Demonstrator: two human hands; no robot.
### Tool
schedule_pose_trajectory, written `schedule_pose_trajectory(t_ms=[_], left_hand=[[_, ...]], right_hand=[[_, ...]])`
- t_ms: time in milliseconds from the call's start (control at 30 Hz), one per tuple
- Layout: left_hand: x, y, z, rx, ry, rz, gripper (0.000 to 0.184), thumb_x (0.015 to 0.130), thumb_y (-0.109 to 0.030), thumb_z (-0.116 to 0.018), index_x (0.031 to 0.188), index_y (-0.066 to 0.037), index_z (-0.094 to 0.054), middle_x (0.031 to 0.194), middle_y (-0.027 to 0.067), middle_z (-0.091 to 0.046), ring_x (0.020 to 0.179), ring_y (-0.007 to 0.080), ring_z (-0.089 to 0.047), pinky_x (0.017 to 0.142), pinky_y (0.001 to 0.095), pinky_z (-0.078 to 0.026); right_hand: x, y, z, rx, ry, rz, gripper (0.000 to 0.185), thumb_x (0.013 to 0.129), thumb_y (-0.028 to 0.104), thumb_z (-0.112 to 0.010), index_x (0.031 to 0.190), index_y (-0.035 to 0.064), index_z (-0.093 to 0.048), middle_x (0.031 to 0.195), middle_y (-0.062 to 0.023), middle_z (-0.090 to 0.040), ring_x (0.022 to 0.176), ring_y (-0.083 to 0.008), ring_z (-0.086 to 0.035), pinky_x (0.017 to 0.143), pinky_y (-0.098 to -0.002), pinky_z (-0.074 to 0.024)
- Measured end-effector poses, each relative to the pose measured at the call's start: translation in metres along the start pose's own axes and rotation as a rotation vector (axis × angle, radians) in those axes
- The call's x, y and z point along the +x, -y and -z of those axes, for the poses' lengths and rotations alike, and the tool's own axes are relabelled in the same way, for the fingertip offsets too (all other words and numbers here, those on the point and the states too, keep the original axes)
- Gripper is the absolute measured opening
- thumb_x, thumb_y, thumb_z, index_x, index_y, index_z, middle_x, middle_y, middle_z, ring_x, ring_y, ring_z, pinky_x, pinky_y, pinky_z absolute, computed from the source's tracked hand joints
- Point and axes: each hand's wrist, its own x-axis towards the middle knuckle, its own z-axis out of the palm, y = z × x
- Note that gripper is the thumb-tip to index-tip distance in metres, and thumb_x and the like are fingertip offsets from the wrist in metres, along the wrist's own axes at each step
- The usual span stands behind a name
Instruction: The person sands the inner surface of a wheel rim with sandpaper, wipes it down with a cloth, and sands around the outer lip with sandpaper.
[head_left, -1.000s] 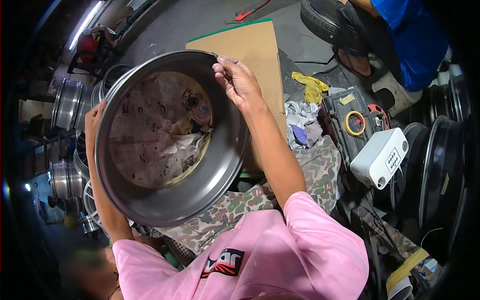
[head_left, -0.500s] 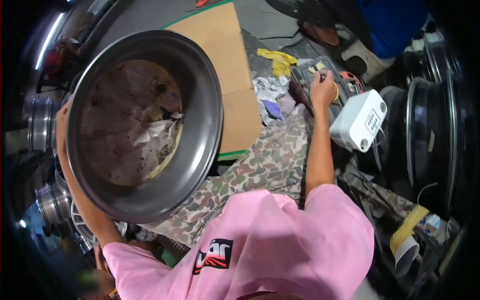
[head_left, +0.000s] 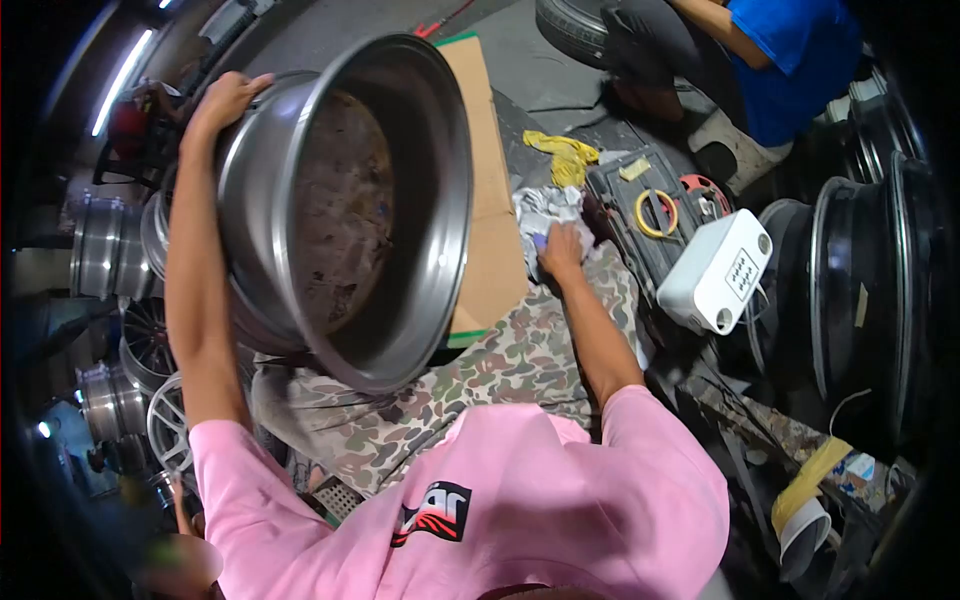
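A large grey metal wheel rim (head_left: 432,200) stands tilted over my lap, its open barrel turned to the right. Brown, stained masking paper (head_left: 345,240) covers the inside of its face. My left hand (head_left: 238,98) is closed on the rim's far upper-left edge. To the right of the rim, my right hand (head_left: 562,250) is down on a crumpled grey-white rag (head_left: 550,205), its fingers bunched on the cloth beside a purple patch. The fingertips are partly hidden.
Cardboard (head_left: 488,180) lies behind the rim. Right of the rag are a yellow cloth (head_left: 565,155), a tool case (head_left: 630,200) with a yellow tape roll (head_left: 656,213), and a white box (head_left: 715,270). Stacked rims (head_left: 860,290) stand right. A person in blue (head_left: 800,60) sits at upper right.
My left hand has moved up and away, turning the rim so its outer barrel shows. My right hand has come from the tool case down-left onto the rag.
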Motion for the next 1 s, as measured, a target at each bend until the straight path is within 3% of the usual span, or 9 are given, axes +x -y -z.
schedule_pose_trajectory(t_ms=[33, 167, 333, 400, 500, 600, 700, 800, 1000], left_hand=[[0.017, -0.014, 0.004, 0.058, 0.014, -0.001, 0.074, 0.093, -0.065, -0.064, 0.085, 0.008, -0.07, 0.079, 0.0333, -0.062, 0.084, 0.0447, -0.069, 0.076, 0.0478, -0.051], [0.047, -0.056, 0.015, 0.066, 0.034, -0.079, 0.077, 0.09, -0.066, -0.069, 0.085, 0.011, -0.069, 0.085, 0.0389, -0.063, 0.089, 0.0526, -0.068, 0.076, 0.0511, -0.053], [0.001, -0.122, 0.041, 0.016, -0.058, -0.189, 0.061, 0.099, -0.055, -0.063, 0.089, 0.005, -0.072, 0.075, 0.0279, -0.062, 0.067, 0.0415, -0.06, 0.068, 0.0459, -0.05], [-0.02, -0.127, 0.036, -0.052, -0.087, -0.251, 0.058, 0.101, -0.052, -0.061, 0.09, 0.004, -0.072, 0.071, 0.024, -0.058, 0.062, 0.0333, -0.055, 0.066, 0.0424, -0.048], [-0.044, -0.101, 0.032, -0.177, -0.129, -0.288, 0.055, 0.103, -0.049, -0.061, 0.09, 0.004, -0.07, 0.068, 0.0171, -0.053, 0.063, 0.0196, -0.049, 0.065, 0.0356, -0.045], [-0.054, -0.038, 0.027, -0.235, -0.086, -0.178, 0.053, 0.104, -0.047, -0.061, 0.091, 0.003, -0.07, 0.069, 0.0076, -0.054, 0.069, 0.0095, -0.047, 0.065, 0.0296, -0.042], [-0.073, 0.011, 0.015, -0.485, -0.064, -0.149, 0.048, 0.106, -0.043, -0.061, 0.097, 0.003, -0.073, 0.081, -0.0075, -0.061, 0.076, 0.0027, -0.05, 0.068, 0.0229, -0.042], [-0.093, 0.04, 0.008, -0.644, -0.051, -0.058, 0.048, 0.106, -0.044, -0.06, 0.11, 0.002, -0.075, 0.093, -0.0048, -0.067, 0.088, 0.003, -0.056, 0.079, 0.0199, -0.045], [-0.103, 0.072, 0.0, -0.684, -0.099, 0.028, 0.046, 0.106, -0.04, -0.061, 0.108, 0.004, -0.076, 0.091, -0.0058, -0.067, 0.085, 0.0026, -0.056, 0.077, 0.0201, -0.045]], right_hand=[[-0.002, 0.002, -0.001, -0.056, 0.108, -0.072, 0.053, 0.082, 0.025, -0.08, 0.125, 0.0045, -0.058, 0.128, -0.0226, -0.056, 0.118, -0.0438, -0.057, 0.095, -0.0551, -0.0514], [-0.005, 0.003, 0.001, -0.122, 0.152, -0.035, 0.045, 0.084, 0.02, -0.077, 0.123, 0.0066, -0.06, 0.124, -0.0179, -0.058, 0.118, -0.0392, -0.059, 0.092, -0.0534, -0.0528], [-0.001, -0.007, -0.025, -0.218, 0.222, 0.044, 0.036, 0.089, 0.016, -0.069, 0.124, 0.0107, -0.061, 0.124, -0.0131, -0.057, 0.116, -0.0342, -0.062, 0.09, -0.0492, -0.0524], [0.004, -0.019, -0.037, -0.097, 0.138, 0.0, 0.036, 0.085, 0.015, -0.074, 0.119, 0.0064, -0.063, 0.124, -0.0182, -0.057, 0.109, -0.0383, -0.065, 0.089, -0.0514, -0.0545], [-0.002, -0.015, -0.018, 0.122, 0.039, -0.095, 0.046, 0.072, 0.013, -0.088, 0.11, 0.0007, -0.064, 0.121, -0.0261, -0.057, 0.101, -0.0466, -0.064, 0.09, -0.0521, -0.0548], [-0.005, -0.008, 0.018, 0.284, 0.088, -0.105, 0.04, 0.08, 0.013, -0.08, 0.114, 0.0015, -0.065, 0.124, -0.0292, -0.054, 0.104, -0.0472, -0.064, 0.094, -0.0514, -0.0533], [-0.002, -0.009, 0.034, 0.372, -0.176, -0.01, 0.03, 0.085, 0.017, -0.076, 0.11, 0.0021, -0.066, 0.103, -0.0271, -0.061, 0.099, -0.0468, -0.063, 0.088, -0.0524, -0.0507], [-0.002, 0.004, 0.066, 0.465, -0.334, 0.012, 0.029, 0.093, 0.023, -0.071, 0.113, 0.0025, -0.068, 0.1, -0.0238, -0.065, 0.099, -0.0444, -0.064, 0.086, -0.0512, -0.0497], [0.008, 0.102, 0.153, 0.779, -0.502, 0.279, 0.028, 0.098, 0.022, -0.067, 0.117, 0.0031, -0.073, 0.101, -0.019, -0.066, 0.093, -0.0357, -0.065, 0.085, -0.0432, -0.0512]])
